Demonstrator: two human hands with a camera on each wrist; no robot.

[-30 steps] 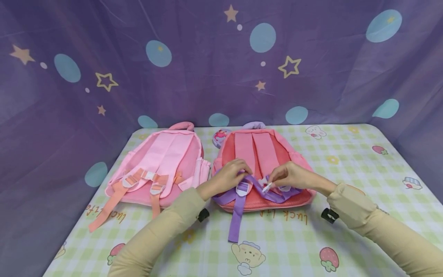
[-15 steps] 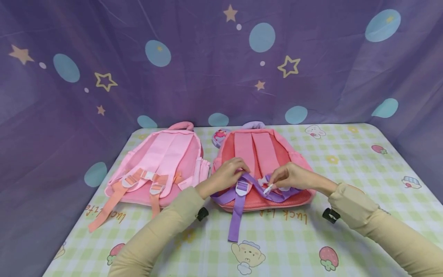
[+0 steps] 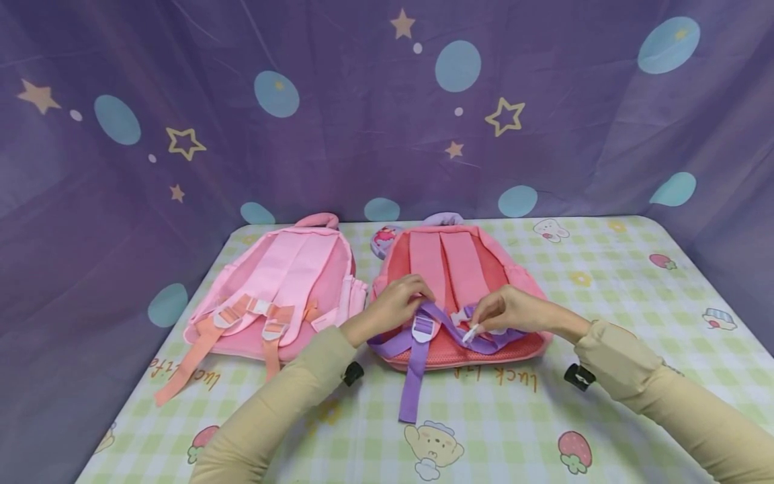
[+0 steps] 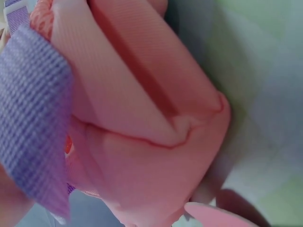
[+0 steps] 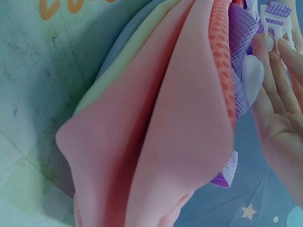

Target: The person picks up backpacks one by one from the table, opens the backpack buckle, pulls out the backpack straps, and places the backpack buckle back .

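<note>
A coral-pink backpack (image 3: 426, 255) lies with its shoulder straps up, in the middle of the head view. My left hand (image 3: 393, 306) is over its lower left side, fingers curled down onto a purple webbing strap (image 3: 444, 321) that rises to the fingertips. Between thumb and fingers, my right hand (image 3: 514, 310) pinches a white plastic buckle piece (image 3: 469, 333) threaded on purple webbing; its prongs (image 5: 279, 28) show in the right wrist view. Another white buckle part (image 3: 459, 316) sits just behind it. A white strap adjuster (image 3: 423, 328) lies below the left hand, with a loose purple strap end (image 3: 412, 390) hanging from it.
On the left lies a lighter pink backpack (image 3: 302, 262) with orange straps (image 3: 187, 366) and a fastened white buckle (image 3: 261, 307). A round lilac pouch (image 3: 385, 240) sits behind the coral backpack. A green checked cloth (image 3: 629, 302) covers the table; a purple curtain (image 3: 363, 161) hangs behind.
The buckle piece in my right hand has shifted slightly right and toward me. My left hand has drawn a little to the left with the purple strap. Both backpacks stay in place.
</note>
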